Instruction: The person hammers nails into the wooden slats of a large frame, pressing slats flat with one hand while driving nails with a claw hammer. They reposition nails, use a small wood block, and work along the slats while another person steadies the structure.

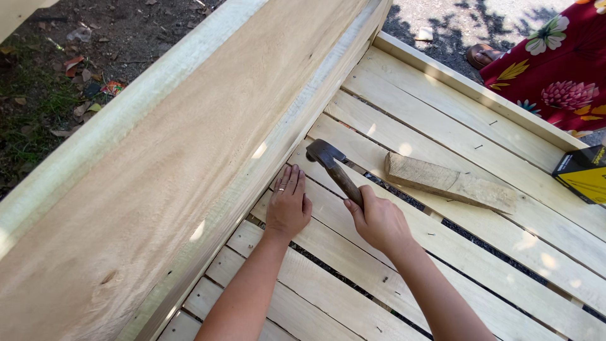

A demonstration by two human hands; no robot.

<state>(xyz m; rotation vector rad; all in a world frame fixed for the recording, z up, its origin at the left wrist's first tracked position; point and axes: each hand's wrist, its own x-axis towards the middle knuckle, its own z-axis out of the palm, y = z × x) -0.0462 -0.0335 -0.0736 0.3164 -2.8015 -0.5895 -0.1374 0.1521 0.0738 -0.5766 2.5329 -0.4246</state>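
- Presently, the right hand is closed in a fist around the wooden handle of the hammer, gripping it at the lower end of the handle.
- The hammer lies tilted, its dark metal head pointing away from the person and hovering just above or on a slat; contact with the slat cannot be told.
- The left hand lies just beside the hammer on its left, palm down, fingers extended and close together, pressed flat on a slat. A ring shows on one finger. Whether anything is pinched under the fingertips cannot be told.
- Both hands rest over the slatted frame, a surface of pale wooden boards laid side by side with narrow dark gaps between them. Small dark nail marks dot several boards.
- Left of the hammer, touching the edge of the slatted frame, the wide plank stands on edge and runs diagonally across the view, with a pale rail along its top.
- Right of the hammer, near it, the wood block lies loose across the slats, rough and weathered.
- Farther right of the hammer, well apart, the yellow and black box sits at the frame's edge.
- Beyond the hammer, past the far rail, a person in a red floral garment stands on the ground, one sandalled foot visible.
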